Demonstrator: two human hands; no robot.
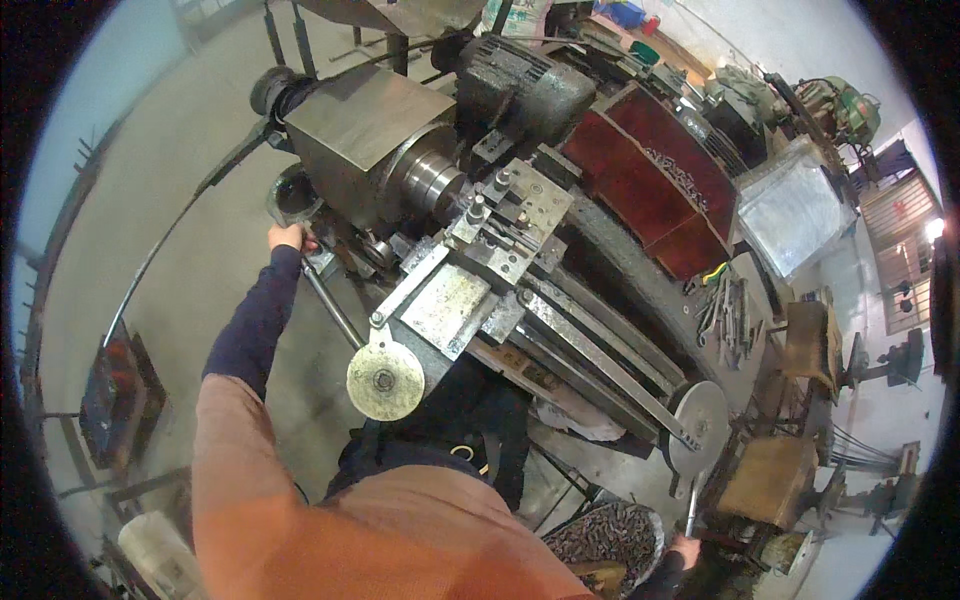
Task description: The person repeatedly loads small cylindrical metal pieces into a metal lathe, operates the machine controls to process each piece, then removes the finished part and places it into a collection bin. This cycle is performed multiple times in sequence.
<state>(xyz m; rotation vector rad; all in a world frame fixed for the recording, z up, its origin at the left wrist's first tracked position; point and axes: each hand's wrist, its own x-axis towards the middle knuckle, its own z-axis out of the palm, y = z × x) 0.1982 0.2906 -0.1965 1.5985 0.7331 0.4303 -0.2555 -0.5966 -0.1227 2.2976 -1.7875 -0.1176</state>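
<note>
Crank handle: A slim silver handle [692,508] extends from a grey wheel [702,425], well to the right of the pale disc [385,380]; its lower end meets the grip.
Right hand: The person's right hand [684,552] is closed around that lower end, farther right and nearer the viewer than the pale disc.
Handle's line: The long axis runs nearly upright in view, leaning slightly, pointing from the wheel down toward the hand.
Steel bar: A round bar [335,312] rises from beside the pale disc, its far end just beside the left hand.
Bar's line: The long axis slants up and leftward, away from the pale disc.
Left hand: The person's left hand [286,237], fingers curled, is above and left of the pale disc; whether it grips the bar cannot be told.
Lathe: A bright ringed spindle [432,187] sits beyond the pale disc, beside a box-shaped headstock [370,110].
Workshop: Farther right of the pale disc are a dark red tray [650,170] and several spanners [725,315]; dark metal pieces [608,540] fill a container below right.
</note>
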